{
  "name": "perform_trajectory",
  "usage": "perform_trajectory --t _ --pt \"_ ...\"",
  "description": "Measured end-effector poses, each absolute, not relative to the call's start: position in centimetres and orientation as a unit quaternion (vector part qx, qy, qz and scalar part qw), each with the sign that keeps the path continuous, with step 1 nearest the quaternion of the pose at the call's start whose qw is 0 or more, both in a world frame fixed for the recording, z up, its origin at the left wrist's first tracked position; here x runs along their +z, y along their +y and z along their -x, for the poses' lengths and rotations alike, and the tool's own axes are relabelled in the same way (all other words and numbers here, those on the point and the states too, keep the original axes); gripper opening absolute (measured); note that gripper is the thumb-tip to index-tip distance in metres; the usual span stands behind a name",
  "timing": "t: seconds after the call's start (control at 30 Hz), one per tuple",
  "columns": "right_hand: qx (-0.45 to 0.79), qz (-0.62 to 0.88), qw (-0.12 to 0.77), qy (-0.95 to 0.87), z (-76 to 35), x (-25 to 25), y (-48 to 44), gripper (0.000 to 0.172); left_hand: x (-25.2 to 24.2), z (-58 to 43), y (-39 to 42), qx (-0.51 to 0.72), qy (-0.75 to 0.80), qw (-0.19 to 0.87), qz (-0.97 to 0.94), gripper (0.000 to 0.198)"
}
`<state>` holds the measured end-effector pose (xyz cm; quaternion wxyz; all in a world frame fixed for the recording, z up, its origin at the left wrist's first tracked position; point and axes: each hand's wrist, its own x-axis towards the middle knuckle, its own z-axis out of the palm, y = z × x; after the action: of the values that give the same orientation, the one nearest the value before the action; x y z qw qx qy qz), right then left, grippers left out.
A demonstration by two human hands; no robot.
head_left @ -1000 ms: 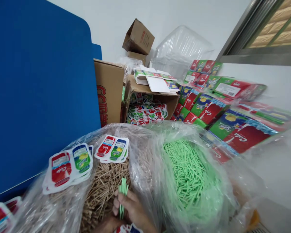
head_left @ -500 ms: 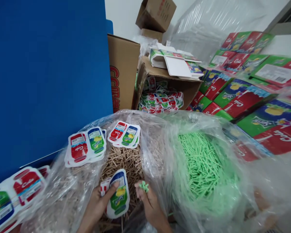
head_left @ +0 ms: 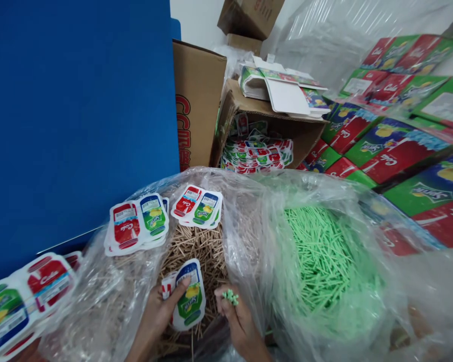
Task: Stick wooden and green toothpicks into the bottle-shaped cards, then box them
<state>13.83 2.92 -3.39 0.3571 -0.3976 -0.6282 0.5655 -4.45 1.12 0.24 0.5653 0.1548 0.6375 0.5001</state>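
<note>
My left hand [head_left: 155,312] grips a folded, jar-shaped printed packet [head_left: 191,300], thumb across its Sprite face; a strip of the red half shows behind. Just to the right, my right hand [head_left: 240,322] is closed around a small bunch of green sticks [head_left: 230,297], whose ends poke out above the fingers. Both hands are over a plastic bag of brown sticks [head_left: 196,246]. On the bag's far side lie stacked Cola-and-Sprite packets [head_left: 198,206], with another packet stack [head_left: 138,223] to their left.
A clear bag of green sticks [head_left: 319,256] stands at the right. Behind, an open carton [head_left: 232,100] is filled with printed packets [head_left: 262,155]. Printed drink boxes [head_left: 392,146] are piled far right. A blue panel [head_left: 79,110] borders the left, with larger packets [head_left: 7,311] below.
The view has shifted slightly, so the scene sits a little further right. Both hands keep their hold on the packet and the green sticks, barely moving relative to the bags.
</note>
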Motion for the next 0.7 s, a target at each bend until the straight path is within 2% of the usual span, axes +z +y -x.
perform_trajectory --t 0.33,0.7 --pt "0.526 0.372 0.361 -0.675 -14.4 -2.4 3.4 0.026 -0.4 4.6 1.1 0.485 0.645 0.566 -0.167 0.036" --pt "0.536 0.412 0.393 -0.623 -13.7 -2.8 2.8 0.031 -0.1 4.6 0.9 0.487 0.631 0.575 -0.186 0.035"
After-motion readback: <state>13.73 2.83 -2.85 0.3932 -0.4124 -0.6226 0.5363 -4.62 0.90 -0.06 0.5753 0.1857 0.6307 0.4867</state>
